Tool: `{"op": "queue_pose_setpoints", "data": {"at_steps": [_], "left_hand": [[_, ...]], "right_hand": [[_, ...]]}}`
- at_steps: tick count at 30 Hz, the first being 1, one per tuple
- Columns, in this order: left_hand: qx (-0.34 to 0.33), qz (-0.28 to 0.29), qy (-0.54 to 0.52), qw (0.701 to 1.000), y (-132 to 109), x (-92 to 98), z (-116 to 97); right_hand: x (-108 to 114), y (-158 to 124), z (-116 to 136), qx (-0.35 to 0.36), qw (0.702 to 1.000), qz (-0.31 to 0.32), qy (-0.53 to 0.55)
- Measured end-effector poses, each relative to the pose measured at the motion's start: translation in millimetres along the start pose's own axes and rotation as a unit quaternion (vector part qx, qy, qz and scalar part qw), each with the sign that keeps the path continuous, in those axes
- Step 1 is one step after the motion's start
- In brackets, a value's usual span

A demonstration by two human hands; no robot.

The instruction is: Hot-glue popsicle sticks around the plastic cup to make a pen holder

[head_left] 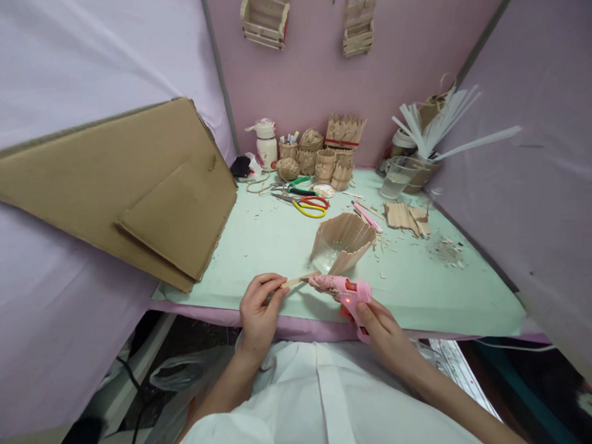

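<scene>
Mint tabletop point(270, 247); glue gun point(355, 296) points left.

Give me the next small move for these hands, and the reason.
Probably draw the nozzle of the pink glue gun along the wooden stick: the left hand pinches the stick near one end, the right hand grips the gun, and the nozzle sits at the stick.

Pink glue gun point(345, 290), brown-crusted, with light aglow and nozzle toward nine o'clock; at its tip, pale wooden stick point(292, 283) slanting eight-to-two o'clock, over the bench's point(266, 247) six-o'clock edge
</scene>
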State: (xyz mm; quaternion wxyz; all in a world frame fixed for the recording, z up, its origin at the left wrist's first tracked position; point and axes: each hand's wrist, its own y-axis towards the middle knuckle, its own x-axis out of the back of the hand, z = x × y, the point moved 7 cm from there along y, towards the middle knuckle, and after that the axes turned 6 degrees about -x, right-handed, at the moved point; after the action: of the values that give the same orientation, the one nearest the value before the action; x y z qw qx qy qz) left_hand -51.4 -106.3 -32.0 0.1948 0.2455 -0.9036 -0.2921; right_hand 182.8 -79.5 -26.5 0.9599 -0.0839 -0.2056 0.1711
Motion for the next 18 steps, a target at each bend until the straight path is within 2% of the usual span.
{"op": "queue_pose_setpoints", "data": {"at_steps": [6,11,18], "left_hand": [[-0.003,-0.004,0.002,1.000,0.5,-0.1,-0.5],[0.009,-0.004,0.000,1.000,-0.8,2.1,0.2],[0.023,-0.005,0.006,1.000,-4.6,6.4,1.9]], "right_hand": [[0.3,1.0,-1.5,-0.015,1.000,-0.005,-0.002],[5.9,1.0,-2.0,0.008,1.000,-0.023,-0.001],[5.0,0.4,-0.6,0.021,1.000,-0.014,-0.006]]}}
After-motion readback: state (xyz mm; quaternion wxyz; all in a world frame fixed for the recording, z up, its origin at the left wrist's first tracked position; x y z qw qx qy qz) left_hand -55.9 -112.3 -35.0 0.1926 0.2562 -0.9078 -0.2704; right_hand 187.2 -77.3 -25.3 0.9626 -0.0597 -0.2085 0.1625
